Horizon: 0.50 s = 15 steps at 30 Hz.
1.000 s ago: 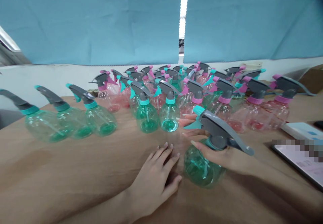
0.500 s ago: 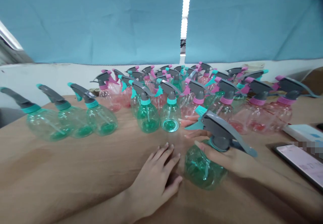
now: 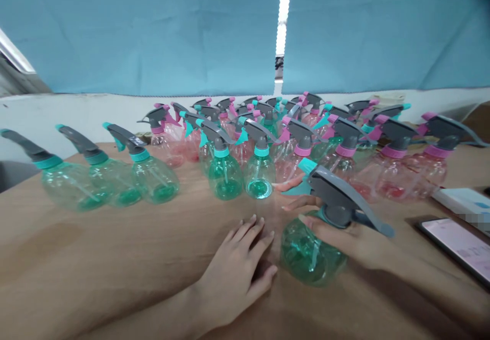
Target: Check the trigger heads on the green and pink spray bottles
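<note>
My right hand [image 3: 337,235] is wrapped round the neck of a green spray bottle [image 3: 312,256] with a grey head and a teal nozzle. The bottle tilts slightly, its nozzle pointing left; whether its base touches the table is unclear. My left hand [image 3: 241,266] lies flat on the wooden table [image 3: 133,253], fingers spread, just left of that bottle and holding nothing. Beyond the hands stand two green spray bottles [image 3: 225,176] side by side. A row of pink spray bottles [image 3: 394,176] is to their right, with several more pink and green ones crowded behind.
Three green spray bottles [image 3: 155,181] stand at the left of the table. A phone [image 3: 461,245] with a lit screen lies at the right edge, beside a white box [image 3: 463,202]. A blue curtain [image 3: 153,33] hangs behind, above a white wall [image 3: 95,110].
Almost nothing differs. The view has shifted very slightly, and both hands and the held spray bottle keep nearly the same places.
</note>
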Available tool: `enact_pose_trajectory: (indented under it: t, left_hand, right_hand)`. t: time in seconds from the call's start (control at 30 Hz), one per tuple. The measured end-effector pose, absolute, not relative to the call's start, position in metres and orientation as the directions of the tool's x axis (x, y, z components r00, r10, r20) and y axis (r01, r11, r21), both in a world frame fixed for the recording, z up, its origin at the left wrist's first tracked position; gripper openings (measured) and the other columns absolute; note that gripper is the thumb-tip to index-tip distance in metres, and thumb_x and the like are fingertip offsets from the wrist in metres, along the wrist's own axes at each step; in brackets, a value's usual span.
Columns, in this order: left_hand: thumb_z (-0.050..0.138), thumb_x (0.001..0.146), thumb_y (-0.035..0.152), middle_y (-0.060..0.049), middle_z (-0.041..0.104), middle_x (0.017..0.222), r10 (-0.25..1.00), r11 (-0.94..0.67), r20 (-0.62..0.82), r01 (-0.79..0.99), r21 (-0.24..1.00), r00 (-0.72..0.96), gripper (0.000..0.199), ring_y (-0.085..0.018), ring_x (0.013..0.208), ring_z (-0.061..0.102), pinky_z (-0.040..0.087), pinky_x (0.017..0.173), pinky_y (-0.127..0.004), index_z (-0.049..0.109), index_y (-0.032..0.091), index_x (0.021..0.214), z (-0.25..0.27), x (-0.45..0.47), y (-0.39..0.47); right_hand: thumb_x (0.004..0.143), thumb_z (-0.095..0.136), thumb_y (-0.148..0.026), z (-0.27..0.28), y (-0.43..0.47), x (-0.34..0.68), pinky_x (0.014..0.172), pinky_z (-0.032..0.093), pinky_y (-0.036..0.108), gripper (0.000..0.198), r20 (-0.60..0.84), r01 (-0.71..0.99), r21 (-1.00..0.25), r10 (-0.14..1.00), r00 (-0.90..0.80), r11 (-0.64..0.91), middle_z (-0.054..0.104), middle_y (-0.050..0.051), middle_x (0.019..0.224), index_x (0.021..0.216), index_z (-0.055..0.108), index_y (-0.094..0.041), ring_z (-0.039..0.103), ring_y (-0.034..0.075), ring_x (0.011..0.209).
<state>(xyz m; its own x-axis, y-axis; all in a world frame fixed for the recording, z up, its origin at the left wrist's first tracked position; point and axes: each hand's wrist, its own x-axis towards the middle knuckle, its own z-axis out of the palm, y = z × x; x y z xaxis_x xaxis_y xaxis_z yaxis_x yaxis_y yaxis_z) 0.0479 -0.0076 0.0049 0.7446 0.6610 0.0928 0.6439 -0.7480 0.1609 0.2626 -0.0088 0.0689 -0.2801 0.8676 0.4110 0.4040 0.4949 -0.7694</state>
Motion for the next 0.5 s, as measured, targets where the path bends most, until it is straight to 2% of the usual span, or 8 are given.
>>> enact_pose_trajectory:
  t: [0.1, 0.27, 0.5]
  left_hand:
    - [0.052, 0.092, 0.036, -0.013, 0.039, 0.145, 0.660, -0.749, 0.089, 0.643, 0.159, 0.746, 0.050, -0.028, 0.135, 0.030, 0.032, 0.106, -0.048, 0.043, 0.014, 0.137, 0.0054, 0.0480, -0.0071]
    - [0.051, 0.092, 0.036, -0.012, 0.040, 0.145, 0.660, -0.750, 0.101, 0.642, 0.159, 0.745, 0.049, -0.027, 0.135, 0.031, 0.031, 0.106, -0.047, 0.043, 0.015, 0.136, 0.0052, 0.0482, -0.0072]
    - [0.052, 0.092, 0.036, -0.012, 0.042, 0.143, 0.664, -0.746, 0.112, 0.643, 0.171, 0.740, 0.049, -0.028, 0.135, 0.031, 0.032, 0.106, -0.047, 0.045, 0.015, 0.136, 0.0042, 0.0481, -0.0075]
  right_hand:
    - [0.077, 0.049, -0.025, 0.0702, -0.0087, 0.2617, 0.070, 0.060, 0.035, 0.023, 0.400, 0.427, -0.767, 0.877, -0.266, 0.479, 0.072, 0.004, 0.078, 0.085, 0.070, -0.027, 0.071, 0.021, 0.074]
    - [0.074, 0.049, -0.023, 0.0715, -0.0085, 0.2605, 0.073, 0.059, 0.034, 0.028, 0.377, 0.382, -0.805, 0.889, -0.261, 0.454, 0.069, 0.001, 0.070, 0.094, 0.067, -0.030, 0.070, 0.018, 0.067]
    - [0.069, 0.051, -0.022, 0.0709, -0.0087, 0.2616, 0.061, 0.058, 0.031, 0.019, 0.327, 0.397, -0.833, 0.922, -0.207, 0.385, 0.066, -0.001, 0.063, 0.079, 0.066, -0.029, 0.067, 0.018, 0.062]
